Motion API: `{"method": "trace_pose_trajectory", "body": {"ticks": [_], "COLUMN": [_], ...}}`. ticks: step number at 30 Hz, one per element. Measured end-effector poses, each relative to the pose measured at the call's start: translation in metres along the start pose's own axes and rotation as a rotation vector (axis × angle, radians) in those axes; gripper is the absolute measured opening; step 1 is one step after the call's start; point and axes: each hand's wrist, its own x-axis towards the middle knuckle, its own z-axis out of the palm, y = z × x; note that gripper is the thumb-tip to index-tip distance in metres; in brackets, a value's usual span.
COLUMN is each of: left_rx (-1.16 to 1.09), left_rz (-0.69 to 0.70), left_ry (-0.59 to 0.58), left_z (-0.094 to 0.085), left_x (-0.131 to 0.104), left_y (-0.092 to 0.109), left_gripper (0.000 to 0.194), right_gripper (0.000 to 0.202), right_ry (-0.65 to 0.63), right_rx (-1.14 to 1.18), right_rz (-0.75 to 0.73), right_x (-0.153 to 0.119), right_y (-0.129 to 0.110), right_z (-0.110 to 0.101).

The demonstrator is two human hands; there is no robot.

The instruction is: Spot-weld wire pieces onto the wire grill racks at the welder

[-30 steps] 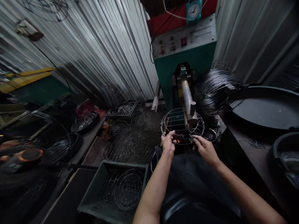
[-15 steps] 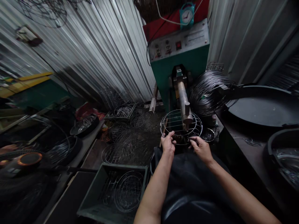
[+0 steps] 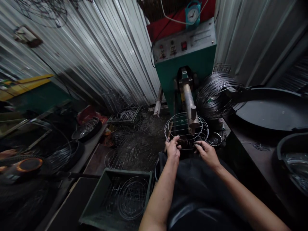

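A round wire rack (image 3: 177, 119) with parallel bars lies roughly level beneath the metal arm (image 3: 190, 102) of a green machine (image 3: 166, 74). My left hand (image 3: 173, 147) is closed on the rack's near left rim. At the near right rim, my right hand (image 3: 205, 150) is pinched with thumb and fingers together. Some small dark piece seems to be between those fingertips, too small to name. The arm's blunt tip hangs over the rack's right half; whether it touches the wires I cannot tell.
A coil of wire (image 3: 218, 94) hangs right of the machine arm. Large dark pans (image 3: 267, 110) stand on the right bench. At lower left, a green crate (image 3: 93, 205) holds round wire racks. Another person's hand (image 3: 8, 154) shows at far left.
Almost nothing differs. The view has shifted very slightly, and both hands stay at the rack's near rim under the machine arm.
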Motion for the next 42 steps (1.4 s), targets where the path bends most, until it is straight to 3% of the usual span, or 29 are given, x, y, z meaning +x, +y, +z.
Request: {"method": "trace_pose_trajectory", "body": {"ticks": [14,25,35,42], "left_rx": [-0.015,0.011,0.004,0.033], "left_rz": [0.029,0.014,-0.026,-0.075], "left_ry": [-0.003,0.017,0.036,0.03], "left_z": [0.001,-0.001,0.005,0.01], "left_x": [-0.002,0.009,0.014,0.015], "left_y": [0.003,-0.002,-0.002,0.0], "left_gripper": [0.056,0.053,0.053,0.044], "right_gripper": [0.036,0.031,0.026,0.028], "right_ry": [0.015,0.017,0.061,0.037], "right_rx": [0.088,0.026,-0.118,-0.093], "right_rz": [0.031,-0.013,-0.062,-0.053], "right_x": [0.009,0.015,0.021,0.021], "right_y": [0.004,0.012,0.008,0.005], "right_z": [0.003,0.004,0.001,0.007]}}
